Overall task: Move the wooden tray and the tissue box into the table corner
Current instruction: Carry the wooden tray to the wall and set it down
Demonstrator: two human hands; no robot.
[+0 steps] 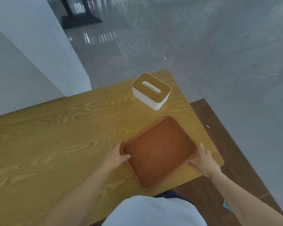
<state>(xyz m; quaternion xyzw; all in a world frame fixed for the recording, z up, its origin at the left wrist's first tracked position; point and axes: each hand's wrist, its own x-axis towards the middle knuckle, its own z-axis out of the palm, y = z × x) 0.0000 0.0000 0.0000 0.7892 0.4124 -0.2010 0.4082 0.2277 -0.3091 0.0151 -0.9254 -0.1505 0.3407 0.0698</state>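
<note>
A reddish-brown wooden tray, empty, lies on the light wooden table near its front right edge, turned at an angle. My left hand grips the tray's left rim, thumb over the edge. On the opposite side my right hand holds the tray's right rim. A white tissue box with a wooden lid and an oval slot stands beyond the tray, close to the table's far right corner. No tissue shows in the slot.
A white wall or pillar rises behind the table's left part. Grey glossy floor lies beyond the far edge, and a dark wood strip runs along the table's right side. My light shirt fills the bottom middle.
</note>
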